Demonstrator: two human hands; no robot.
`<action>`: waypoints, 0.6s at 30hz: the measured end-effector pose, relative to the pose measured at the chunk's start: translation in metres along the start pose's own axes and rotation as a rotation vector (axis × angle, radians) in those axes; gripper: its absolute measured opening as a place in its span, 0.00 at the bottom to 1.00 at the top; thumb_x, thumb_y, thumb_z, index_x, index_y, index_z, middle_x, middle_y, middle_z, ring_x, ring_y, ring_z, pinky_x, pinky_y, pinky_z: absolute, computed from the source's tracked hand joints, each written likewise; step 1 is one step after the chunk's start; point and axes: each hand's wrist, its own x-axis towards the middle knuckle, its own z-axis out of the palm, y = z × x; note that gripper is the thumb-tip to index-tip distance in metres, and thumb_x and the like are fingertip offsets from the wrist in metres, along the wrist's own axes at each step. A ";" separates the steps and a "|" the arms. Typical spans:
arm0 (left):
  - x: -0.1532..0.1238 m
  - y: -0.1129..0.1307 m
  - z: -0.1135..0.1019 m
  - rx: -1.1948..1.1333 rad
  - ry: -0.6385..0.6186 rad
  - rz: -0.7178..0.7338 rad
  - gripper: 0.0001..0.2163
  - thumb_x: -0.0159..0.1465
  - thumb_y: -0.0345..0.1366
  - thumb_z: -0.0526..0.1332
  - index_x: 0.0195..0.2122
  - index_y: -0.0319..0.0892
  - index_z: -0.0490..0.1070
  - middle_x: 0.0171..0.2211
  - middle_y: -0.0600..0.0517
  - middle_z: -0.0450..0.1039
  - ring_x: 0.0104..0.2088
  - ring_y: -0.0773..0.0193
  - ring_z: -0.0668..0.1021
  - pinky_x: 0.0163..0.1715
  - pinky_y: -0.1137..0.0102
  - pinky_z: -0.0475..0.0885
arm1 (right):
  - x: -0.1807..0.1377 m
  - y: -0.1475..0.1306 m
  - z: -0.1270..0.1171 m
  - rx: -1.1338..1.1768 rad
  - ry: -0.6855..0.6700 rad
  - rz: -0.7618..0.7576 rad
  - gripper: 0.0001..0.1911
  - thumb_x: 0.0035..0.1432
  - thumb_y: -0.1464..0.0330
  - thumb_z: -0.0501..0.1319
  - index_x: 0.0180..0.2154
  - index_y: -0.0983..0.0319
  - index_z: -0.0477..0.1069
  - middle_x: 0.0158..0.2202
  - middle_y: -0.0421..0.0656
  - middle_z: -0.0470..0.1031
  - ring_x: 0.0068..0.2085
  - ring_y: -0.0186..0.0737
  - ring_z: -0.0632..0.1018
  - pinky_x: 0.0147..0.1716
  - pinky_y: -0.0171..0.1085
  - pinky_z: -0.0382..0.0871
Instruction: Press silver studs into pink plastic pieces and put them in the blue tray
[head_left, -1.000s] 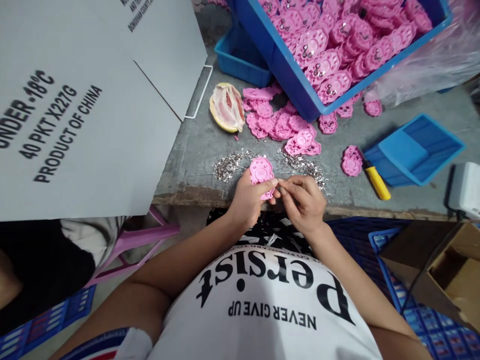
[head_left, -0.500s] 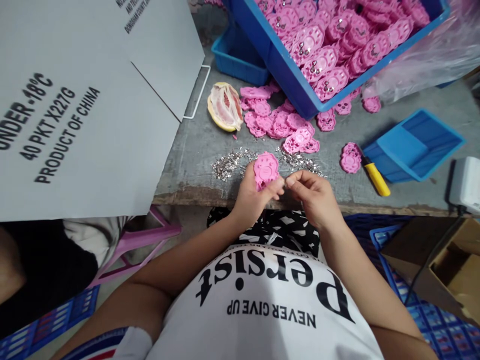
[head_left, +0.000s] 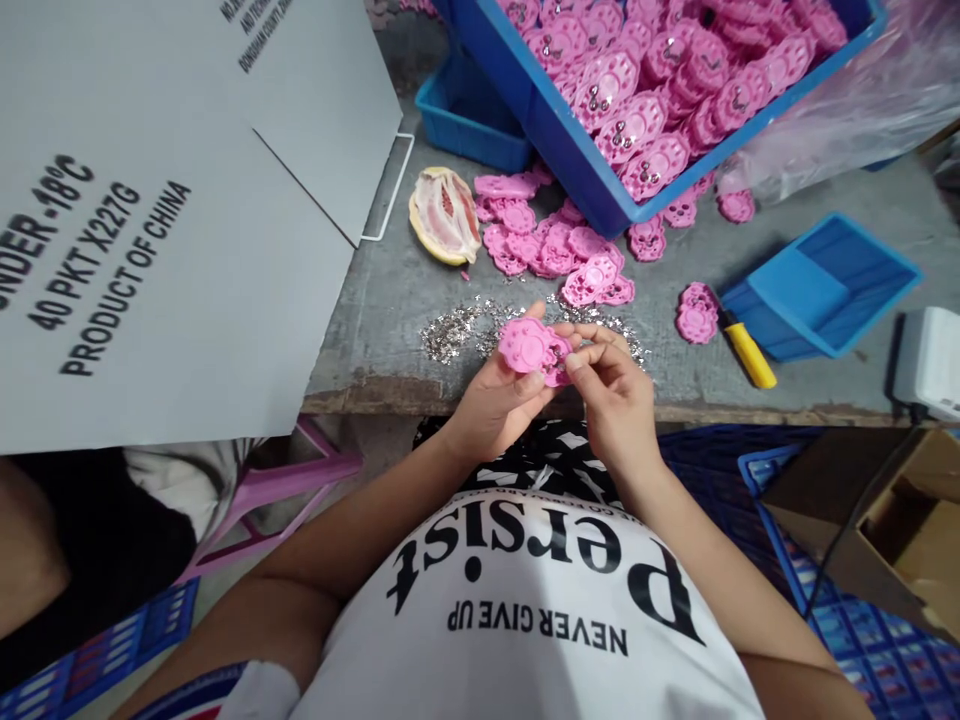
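My left hand (head_left: pixel 491 405) is closed around a pink scalloped plastic piece (head_left: pixel 525 345), held just above the table's front edge. At the right end of that piece, the thumb and fingers of my right hand (head_left: pixel 619 395) pinch against its rim; whether a small metal part is between them is hidden. Beyond my hands, small shiny metal parts (head_left: pixel 450 332) lie scattered on the grey table. Similar pink pieces (head_left: pixel 555 245) are heaped behind them, some with silvery bits showing.
A large blue bin (head_left: pixel 637 212) full of pink pieces stands at the back. Left are a cut pomelo (head_left: pixel 444 215) and a big grey carton (head_left: pixel 172 260). To the right lie a yellow-handled tool (head_left: pixel 750 355) and a small blue tray (head_left: pixel 825 290). Someone's leg (head_left: pixel 30 550) shows at far left.
The pink piece has turned from upright to lying sideways in my left hand. My right hand has moved left and now touches its right end.
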 end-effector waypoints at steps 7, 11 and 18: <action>-0.001 -0.001 0.001 0.004 -0.007 0.016 0.35 0.55 0.38 0.74 0.63 0.55 0.64 0.57 0.48 0.73 0.65 0.53 0.72 0.60 0.58 0.71 | 0.002 -0.004 0.001 -0.038 -0.012 -0.033 0.10 0.63 0.63 0.65 0.29 0.58 0.72 0.48 0.47 0.76 0.54 0.48 0.74 0.58 0.53 0.67; -0.001 -0.002 0.001 0.008 -0.004 0.023 0.35 0.54 0.38 0.75 0.62 0.55 0.65 0.57 0.48 0.73 0.65 0.52 0.72 0.60 0.58 0.71 | 0.000 -0.002 0.000 -0.122 0.018 -0.108 0.10 0.63 0.64 0.64 0.30 0.57 0.70 0.48 0.47 0.75 0.54 0.48 0.75 0.58 0.54 0.68; 0.000 -0.003 -0.005 -0.072 -0.021 0.023 0.35 0.59 0.33 0.71 0.67 0.54 0.62 0.59 0.48 0.74 0.65 0.54 0.72 0.63 0.58 0.68 | 0.000 0.008 0.001 -0.118 0.038 -0.208 0.03 0.64 0.65 0.63 0.39 0.57 0.71 0.48 0.47 0.75 0.53 0.48 0.76 0.52 0.50 0.71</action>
